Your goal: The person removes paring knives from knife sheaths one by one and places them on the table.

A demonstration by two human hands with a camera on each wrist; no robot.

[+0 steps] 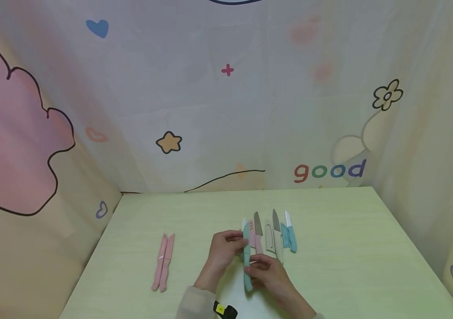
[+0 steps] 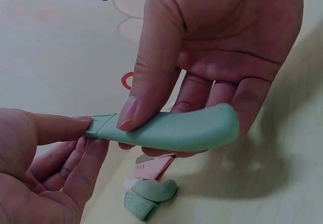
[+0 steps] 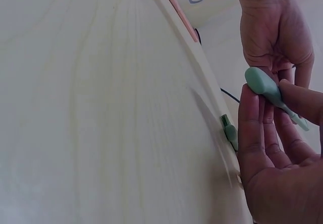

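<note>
A green-handled knife (image 1: 248,281) is held upright in front of me, its green sheath (image 1: 246,233) over the blade and meeting the handle. My left hand (image 1: 223,249) pinches the sheath between thumb and fingers. Lower down, my right hand (image 1: 270,272) grips the handle, the thumb lying along it in the left wrist view. Below them on the table, that view shows a second green knife handle (image 2: 157,189) beside a green sheath (image 2: 139,206). Just right of the held knife lie a pink sheath (image 1: 252,230) and a pink-handled knife (image 1: 258,243), partly hidden by my hand.
Further right lie a cream sheath (image 1: 269,239), a cream-handled knife (image 1: 277,241), a blue sheath (image 1: 285,235) and a blue-handled knife (image 1: 292,239), with bare blades pointing away. Two pink sheathed knives (image 1: 165,268) lie side by side at the table's left. A printed curtain (image 1: 210,110) hangs behind.
</note>
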